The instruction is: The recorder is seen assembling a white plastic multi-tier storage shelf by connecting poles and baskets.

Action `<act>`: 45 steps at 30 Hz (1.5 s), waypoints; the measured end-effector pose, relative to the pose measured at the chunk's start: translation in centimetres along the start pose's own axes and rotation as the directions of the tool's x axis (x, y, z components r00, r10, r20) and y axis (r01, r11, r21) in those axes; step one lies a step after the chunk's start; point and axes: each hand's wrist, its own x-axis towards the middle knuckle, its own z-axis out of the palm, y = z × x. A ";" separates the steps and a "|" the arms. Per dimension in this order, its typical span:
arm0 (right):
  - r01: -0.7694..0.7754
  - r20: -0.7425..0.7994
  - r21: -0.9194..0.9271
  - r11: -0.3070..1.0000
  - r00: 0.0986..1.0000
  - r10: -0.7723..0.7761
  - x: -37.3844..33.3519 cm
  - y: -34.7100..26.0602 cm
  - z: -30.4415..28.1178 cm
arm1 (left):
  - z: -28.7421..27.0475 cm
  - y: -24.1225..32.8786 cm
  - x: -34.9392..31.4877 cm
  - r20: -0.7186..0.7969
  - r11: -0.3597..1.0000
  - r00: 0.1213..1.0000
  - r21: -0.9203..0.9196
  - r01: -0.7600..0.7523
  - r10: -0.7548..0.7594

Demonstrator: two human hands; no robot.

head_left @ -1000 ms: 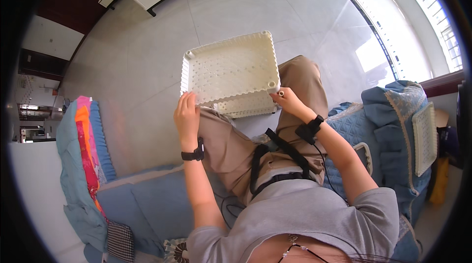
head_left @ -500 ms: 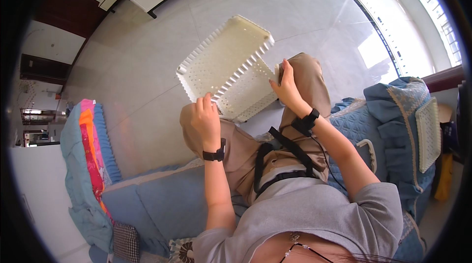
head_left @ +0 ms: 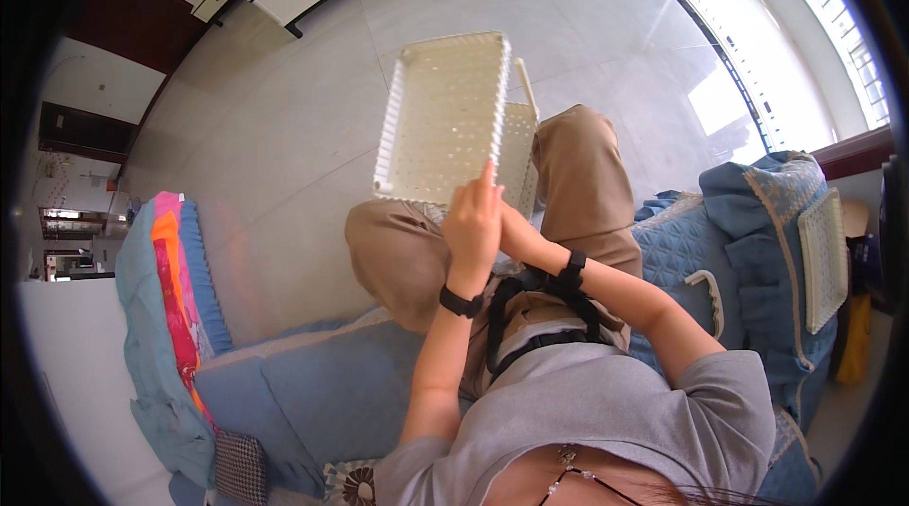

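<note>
Left hand (head_left: 473, 222) held cream tray (head_left: 443, 118) by near corner, right hand (head_left: 512, 229) beside tray, its grip couldn't be told

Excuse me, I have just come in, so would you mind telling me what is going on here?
A person seated on a blue sofa is handling a cream tray. The left grip is at its near right corner, index finger extended along the edge. The right grip is partly hidden behind the left. Another perforated piece shows behind the tray. To the right, a curved bar lies on the sofa.
</note>
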 end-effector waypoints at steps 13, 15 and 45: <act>-0.438 0.103 0.045 0.898 0.896 0.432 0.7 -0.8 -6.7 | -1.5 -10.9 1.2 0.248 0.965 0.942 0.078 -0.250 0.224; -0.450 0.158 -0.016 0.893 0.880 0.447 1.1 -1.2 -6.5 | -0.5 -12.5 0.0 0.287 0.987 0.944 -0.024 -0.161 0.161; 0.201 -0.126 -0.201 0.959 0.965 -0.228 2.3 2.4 -2.9 | 2.1 -2.8 -0.8 0.104 0.855 0.852 -0.157 -0.495 0.513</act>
